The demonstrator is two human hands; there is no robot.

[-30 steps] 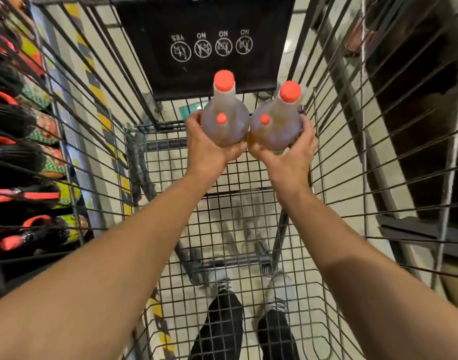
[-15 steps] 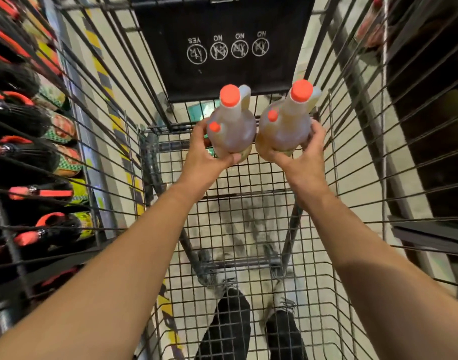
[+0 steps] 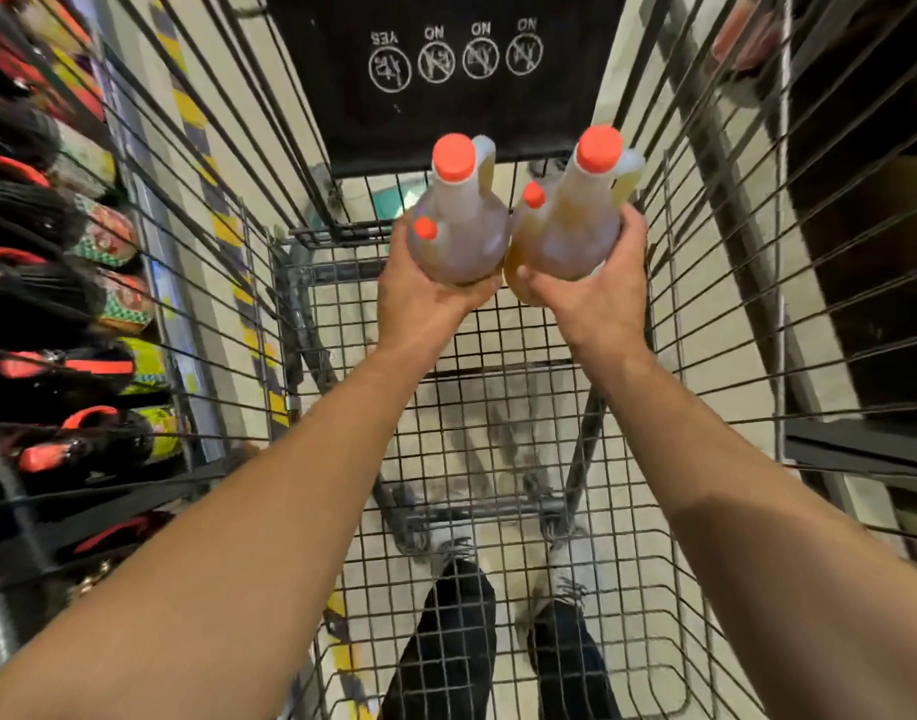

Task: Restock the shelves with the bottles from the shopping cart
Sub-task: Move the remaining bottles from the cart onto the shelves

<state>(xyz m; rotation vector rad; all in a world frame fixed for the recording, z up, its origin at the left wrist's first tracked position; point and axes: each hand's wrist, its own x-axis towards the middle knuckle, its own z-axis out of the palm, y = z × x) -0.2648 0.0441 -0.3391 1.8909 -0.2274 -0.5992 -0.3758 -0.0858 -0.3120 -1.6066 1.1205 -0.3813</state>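
Nearest me I see my own legs (image 3: pixel 448 636) in dark trousers and light shoes through the wire floor of the cart (image 3: pixel 503 407). The mesh floor below my arms carries nothing I can make out, and the basket is open room from the near edge up to the far end. The cart's side walls are slanted bars close on both flanks, so sideways room is tight.

Both forearms reach forward and up over the basket, nearly straight. My left hand (image 3: pixel 425 298) cups the base of the left bottle (image 3: pixel 459 236) from below, its grip curled round the belly with the thumb on the near side. My right hand (image 3: pixel 596 298) holds the right bottle (image 3: pixel 565 231) the same way, fingers wrapped up its outer side. The two bottles touch side by side, held in the air above the cart's far end, tilted slightly away from me. Each holds amber liquid, has a moulded handle and an orange cap, plus a small orange dot on the shoulder. I can read no label on either.

Beyond them hangs the cart's black flap (image 3: pixel 446 80), printed upside down with "YES", then "NO" three times, over round pictograms.

On the left, a shelf (image 3: pixel 56 304) shows dark bottles with red caps and coloured labels, too blurred to read. On the right stands dark shelving (image 3: pixel 861 304).
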